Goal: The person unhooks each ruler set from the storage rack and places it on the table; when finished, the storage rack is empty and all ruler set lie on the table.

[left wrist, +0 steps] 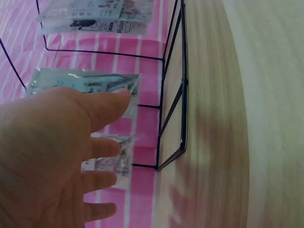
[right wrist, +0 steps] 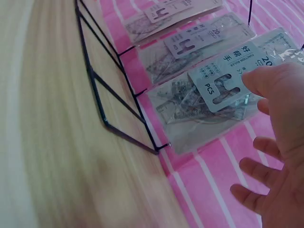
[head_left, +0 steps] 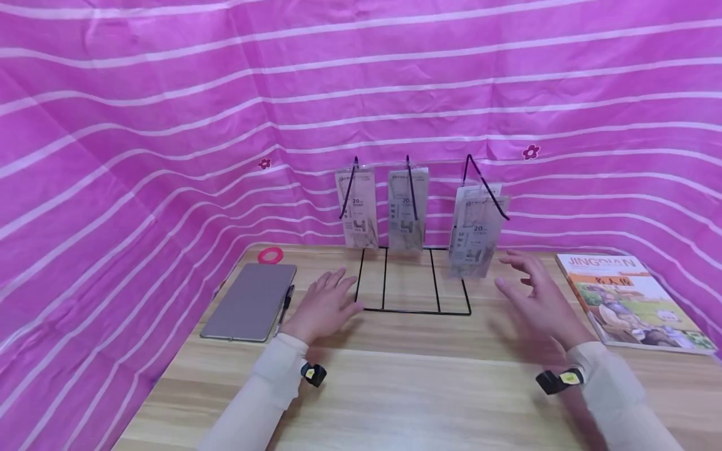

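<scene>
A black wire rack (head_left: 414, 311) stands on the table, with clear ruler-set packets hanging from its three hooks. The left packet (head_left: 361, 207) and middle packet (head_left: 407, 207) hang near the back; at least two overlap on the right hook, the front packet (head_left: 479, 235) tilted. My left hand (head_left: 323, 305) is just left of the rack's base, fingers spread and holding nothing. To the right of the rack, my right hand (head_left: 538, 300) is held with loosely bent, empty fingers. In the right wrist view, its thumb overlaps the nearest packet (right wrist: 221, 88); whether they touch I cannot tell.
At left lie a grey tablet-like slab (head_left: 251, 300), a black pen (head_left: 286, 304) beside it and a pink ring (head_left: 270, 255) behind. A magazine (head_left: 637, 300) lies at the right. Pink striped cloth (head_left: 169, 156) hangs around the table's back and left.
</scene>
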The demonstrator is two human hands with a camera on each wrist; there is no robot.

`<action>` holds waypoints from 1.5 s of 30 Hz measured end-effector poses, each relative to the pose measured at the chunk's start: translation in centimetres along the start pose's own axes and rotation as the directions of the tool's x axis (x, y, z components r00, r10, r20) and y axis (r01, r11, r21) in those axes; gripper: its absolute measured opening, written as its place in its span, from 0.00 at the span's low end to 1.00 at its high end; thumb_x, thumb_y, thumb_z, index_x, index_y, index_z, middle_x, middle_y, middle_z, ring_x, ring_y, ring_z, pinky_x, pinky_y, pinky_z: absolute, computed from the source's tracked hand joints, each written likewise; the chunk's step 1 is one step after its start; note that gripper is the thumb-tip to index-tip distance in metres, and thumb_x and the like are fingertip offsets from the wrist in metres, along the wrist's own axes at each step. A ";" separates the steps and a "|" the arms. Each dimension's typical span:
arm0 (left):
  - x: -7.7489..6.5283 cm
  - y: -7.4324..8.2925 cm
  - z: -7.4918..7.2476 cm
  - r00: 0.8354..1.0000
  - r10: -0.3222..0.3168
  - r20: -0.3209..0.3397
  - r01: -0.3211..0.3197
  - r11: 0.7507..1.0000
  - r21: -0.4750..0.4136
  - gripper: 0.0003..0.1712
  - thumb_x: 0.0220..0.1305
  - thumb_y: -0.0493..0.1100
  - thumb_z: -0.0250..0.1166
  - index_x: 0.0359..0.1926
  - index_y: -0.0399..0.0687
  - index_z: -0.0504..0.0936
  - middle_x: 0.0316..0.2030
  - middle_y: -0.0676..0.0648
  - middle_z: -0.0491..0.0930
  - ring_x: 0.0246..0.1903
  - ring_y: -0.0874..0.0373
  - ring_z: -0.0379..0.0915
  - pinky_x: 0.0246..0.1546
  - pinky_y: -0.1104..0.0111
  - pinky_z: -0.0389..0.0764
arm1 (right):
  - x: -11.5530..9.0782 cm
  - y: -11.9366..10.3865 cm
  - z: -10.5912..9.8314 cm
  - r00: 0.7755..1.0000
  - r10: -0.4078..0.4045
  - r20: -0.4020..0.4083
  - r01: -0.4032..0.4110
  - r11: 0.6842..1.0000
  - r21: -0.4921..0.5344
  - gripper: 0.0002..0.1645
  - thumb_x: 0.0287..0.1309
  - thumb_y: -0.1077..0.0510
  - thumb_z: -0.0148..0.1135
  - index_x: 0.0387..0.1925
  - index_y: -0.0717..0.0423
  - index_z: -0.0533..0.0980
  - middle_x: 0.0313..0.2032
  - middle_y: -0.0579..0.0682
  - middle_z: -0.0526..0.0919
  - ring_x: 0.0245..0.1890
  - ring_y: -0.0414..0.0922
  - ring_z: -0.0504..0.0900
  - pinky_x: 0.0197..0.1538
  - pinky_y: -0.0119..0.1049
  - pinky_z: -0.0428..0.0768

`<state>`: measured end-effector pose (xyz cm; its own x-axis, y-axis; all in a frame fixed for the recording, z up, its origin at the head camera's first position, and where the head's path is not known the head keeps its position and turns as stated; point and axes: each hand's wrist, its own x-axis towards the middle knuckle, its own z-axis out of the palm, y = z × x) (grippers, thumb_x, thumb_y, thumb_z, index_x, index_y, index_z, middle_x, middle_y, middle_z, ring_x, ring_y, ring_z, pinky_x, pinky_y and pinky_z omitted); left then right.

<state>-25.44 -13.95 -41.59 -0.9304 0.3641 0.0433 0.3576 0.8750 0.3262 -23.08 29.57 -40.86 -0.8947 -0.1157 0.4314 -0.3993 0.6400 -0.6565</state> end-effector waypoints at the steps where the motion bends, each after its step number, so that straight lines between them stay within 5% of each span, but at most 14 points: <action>1: 0.3 -0.1 0.2 1.000 -0.004 0.009 0.004 1.000 -0.012 0.40 0.77 0.64 0.58 0.81 0.53 0.64 0.84 0.42 0.51 0.82 0.33 0.45 0.80 0.33 0.50 | 0.3 0.0 0.1 1.000 -0.005 -0.010 0.005 1.000 0.013 0.30 0.74 0.54 0.64 0.71 0.58 0.70 0.75 0.61 0.67 0.69 0.63 0.69 0.63 0.59 0.76; 9: 1.7 -0.4 1.7 0.997 -0.043 0.072 0.047 0.997 -0.062 0.41 0.76 0.65 0.58 0.81 0.55 0.63 0.84 0.39 0.49 0.82 0.31 0.42 0.80 0.33 0.46 | 2.0 0.0 0.7 0.999 0.015 -0.031 -0.012 0.996 0.086 0.27 0.75 0.55 0.64 0.69 0.57 0.73 0.69 0.59 0.72 0.68 0.56 0.73 0.60 0.31 0.74; 15: 2.1 -1.0 2.0 0.995 -0.043 0.086 0.051 0.995 -0.089 0.37 0.78 0.62 0.57 0.80 0.54 0.65 0.84 0.38 0.49 0.82 0.30 0.41 0.79 0.30 0.44 | 3.0 0.0 1.2 0.998 0.021 -0.056 -0.015 0.994 0.104 0.24 0.74 0.55 0.65 0.66 0.57 0.75 0.66 0.57 0.76 0.65 0.47 0.76 0.58 0.26 0.78; 21: 2.1 -1.5 2.5 0.994 -0.047 0.103 0.055 0.996 -0.075 0.36 0.78 0.62 0.57 0.80 0.56 0.66 0.84 0.39 0.50 0.82 0.30 0.40 0.80 0.31 0.42 | 3.5 0.1 1.9 0.996 0.005 -0.091 0.010 0.987 0.163 0.20 0.72 0.60 0.66 0.61 0.62 0.76 0.60 0.60 0.80 0.53 0.24 0.78 0.52 0.16 0.78; 28: 2.3 -1.5 2.8 0.996 -0.047 0.071 0.052 0.996 -0.072 0.33 0.79 0.60 0.57 0.78 0.55 0.68 0.83 0.38 0.53 0.82 0.29 0.42 0.78 0.29 0.43 | 2.9 -0.3 2.1 0.992 0.035 -0.124 -0.018 0.991 0.133 0.15 0.75 0.61 0.62 0.59 0.59 0.77 0.55 0.61 0.84 0.42 0.25 0.81 0.43 0.17 0.80; 36: 2.8 -1.7 2.8 0.998 -0.043 0.042 0.046 0.997 -0.057 0.33 0.78 0.60 0.58 0.76 0.55 0.71 0.82 0.38 0.57 0.81 0.30 0.46 0.78 0.28 0.45 | 1.5 -1.0 1.3 0.984 -0.007 -0.180 0.023 0.996 0.089 0.22 0.72 0.64 0.64 0.65 0.54 0.80 0.52 0.49 0.85 0.39 0.25 0.82 0.37 0.19 0.79; 45: 2.4 -1.5 2.8 0.997 -0.056 0.054 0.059 0.997 -0.043 0.33 0.77 0.60 0.59 0.77 0.56 0.70 0.82 0.39 0.57 0.81 0.31 0.45 0.77 0.27 0.43 | -0.5 -1.8 -0.1 0.982 -0.004 -0.187 0.011 0.999 0.035 0.27 0.73 0.64 0.63 0.70 0.51 0.76 0.56 0.63 0.85 0.39 0.24 0.80 0.34 0.22 0.78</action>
<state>-27.98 -13.52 -44.59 -0.9432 0.3311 -0.0266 0.2986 0.8803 0.3685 -21.88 28.52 -39.85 -0.8401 0.0256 0.5418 -0.4156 0.6115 -0.6733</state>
